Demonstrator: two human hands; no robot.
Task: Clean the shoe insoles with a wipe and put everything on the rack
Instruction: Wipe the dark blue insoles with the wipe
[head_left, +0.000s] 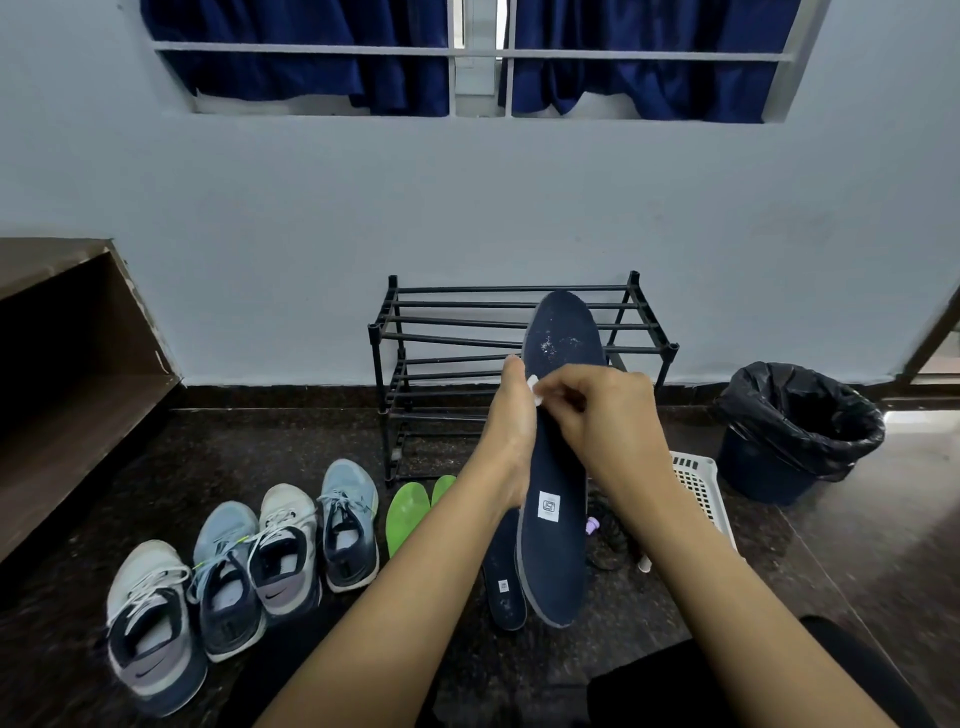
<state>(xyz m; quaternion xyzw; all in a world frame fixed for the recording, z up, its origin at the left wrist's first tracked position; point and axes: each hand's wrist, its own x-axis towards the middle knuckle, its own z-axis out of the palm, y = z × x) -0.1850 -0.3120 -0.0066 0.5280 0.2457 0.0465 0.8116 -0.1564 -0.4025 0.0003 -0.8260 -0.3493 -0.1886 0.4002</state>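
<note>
Two bare forearms reach up from the bottom edge and meet over a navy insole (553, 561), held upright in front of the rack (467, 305). Its heel points down and its toe rises across the top rails. The left hand (511, 415) holds the insole by its left edge, thumb lying along the rim; its other fingers are behind the insole and hidden. The right hand (597, 410) has its fingers curled tight, pinching a small white wipe (535, 389) against the insole's face, just below a patch of pale specks near the toe. A white label sits lower down (too small to read).

On the dark floor below, a second insole (504, 587) lies partly behind the held one, and two green insoles (408, 512) lie just left of it, near the rack's foot. Four shoes (283, 545) stand in a row further left — laces up, toes toward the wall. To the right, a white basket (698, 483) shows behind the right forearm, with a black-lined bin (795, 431) beyond it.
</note>
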